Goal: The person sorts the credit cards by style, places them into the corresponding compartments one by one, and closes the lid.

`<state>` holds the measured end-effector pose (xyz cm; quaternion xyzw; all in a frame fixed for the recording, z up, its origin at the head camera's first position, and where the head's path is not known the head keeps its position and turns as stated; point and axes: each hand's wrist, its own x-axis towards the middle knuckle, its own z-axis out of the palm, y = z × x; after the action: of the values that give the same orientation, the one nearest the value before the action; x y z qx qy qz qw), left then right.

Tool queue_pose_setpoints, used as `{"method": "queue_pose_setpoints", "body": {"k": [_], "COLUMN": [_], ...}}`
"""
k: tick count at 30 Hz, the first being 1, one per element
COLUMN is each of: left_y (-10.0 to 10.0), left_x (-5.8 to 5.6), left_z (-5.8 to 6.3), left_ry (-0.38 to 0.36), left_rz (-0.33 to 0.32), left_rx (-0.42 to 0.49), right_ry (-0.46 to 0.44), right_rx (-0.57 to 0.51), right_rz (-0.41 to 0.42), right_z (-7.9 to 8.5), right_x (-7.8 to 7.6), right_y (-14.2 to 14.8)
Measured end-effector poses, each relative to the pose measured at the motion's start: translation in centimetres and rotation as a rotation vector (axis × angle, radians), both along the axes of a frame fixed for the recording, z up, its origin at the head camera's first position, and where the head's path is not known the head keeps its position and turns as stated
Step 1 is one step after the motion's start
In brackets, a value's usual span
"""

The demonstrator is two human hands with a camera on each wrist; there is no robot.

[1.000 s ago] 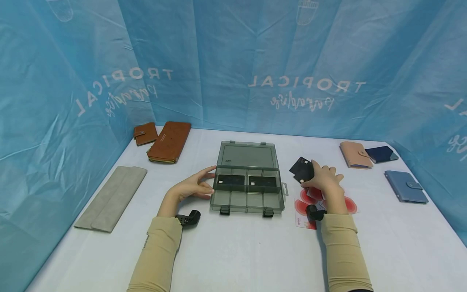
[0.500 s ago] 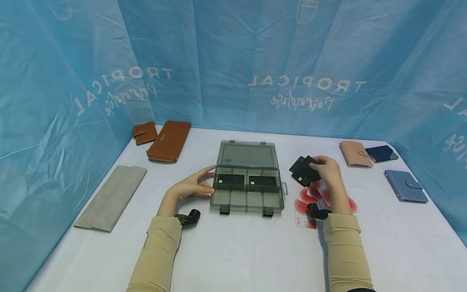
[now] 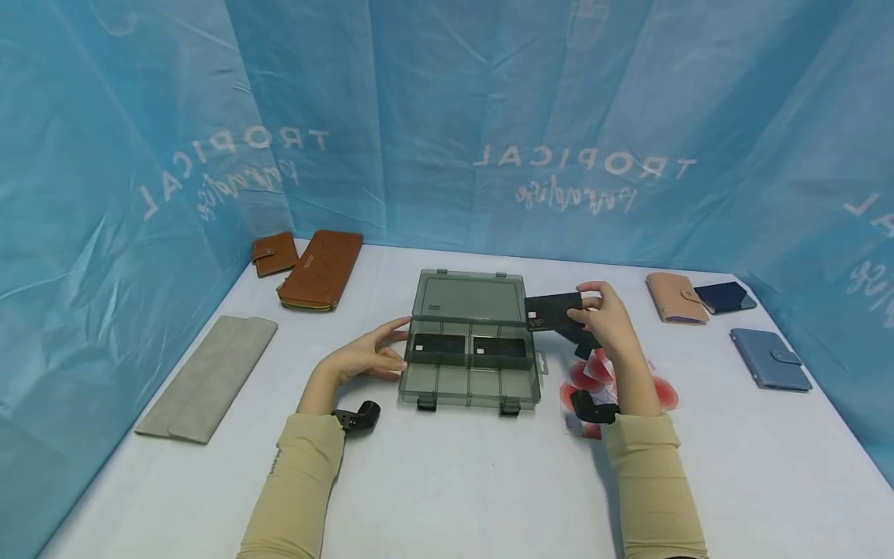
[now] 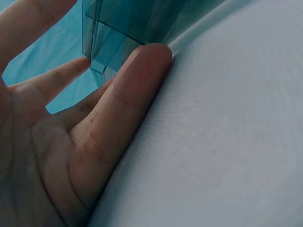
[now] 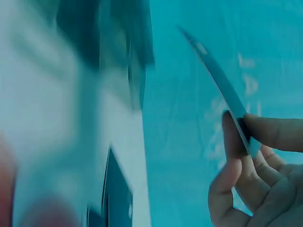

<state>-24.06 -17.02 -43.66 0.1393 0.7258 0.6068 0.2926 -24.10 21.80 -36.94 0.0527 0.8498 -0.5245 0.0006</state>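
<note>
A black card marked VIP (image 3: pixel 548 312) is pinched between the thumb and fingers of my right hand (image 3: pixel 615 322), raised near the right side of the divided box (image 3: pixel 454 382). In the right wrist view the card (image 5: pixel 220 78) looks slightly bowed. The box is translucent grey-green, its lid (image 3: pixel 469 299) lying back. Black cards lie in its back left compartment (image 3: pixel 438 346) and back right one. My left hand (image 3: pixel 359 359) touches the box's left side with extended fingers; the left wrist view shows its thumb (image 4: pixel 128 90) against the box wall.
Other black cards (image 3: pixel 585 346) lie beneath my right hand, beside scattered red-and-white cards (image 3: pixel 581 378). A grey pouch (image 3: pixel 208 379), a brown long wallet (image 3: pixel 323 270) and a small brown wallet (image 3: pixel 275 254) lie left. Right are tan (image 3: pixel 676 297), navy (image 3: pixel 725 297) and blue (image 3: pixel 770 359) holders.
My right hand has lifted one black card off those on the table and moved it left toward the box. My left hand has stayed at the box's side.
</note>
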Motion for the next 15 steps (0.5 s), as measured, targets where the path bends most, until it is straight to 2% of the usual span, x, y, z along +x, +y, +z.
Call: {"method": "queue_pose_setpoints", "body": {"k": [4, 7, 12, 15], "left_y": [-0.1, -0.1, -0.1, -0.1], "left_x": [0.1, 0.0, -0.2, -0.2], "left_z": [0.0, 0.0, -0.1, -0.2], "left_ry": [0.005, 0.01, 0.006, 0.006], "left_rz": [-0.003, -0.006, 0.0, 0.006], "left_rx": [-0.003, -0.009, -0.013, -0.015], "right_ry": [0.03, 0.007, 0.003, -0.008], "right_rx": [0.038, 0.057, 0.189, 0.247], "right_rz": [0.148, 0.242, 0.383, 0.458], "right_z": [0.6, 1.1, 1.9, 1.8], "right_x": [-0.1, -0.3, -0.9, -1.5], "right_y": [-2.5, -4.6, -8.1, -9.8]}}
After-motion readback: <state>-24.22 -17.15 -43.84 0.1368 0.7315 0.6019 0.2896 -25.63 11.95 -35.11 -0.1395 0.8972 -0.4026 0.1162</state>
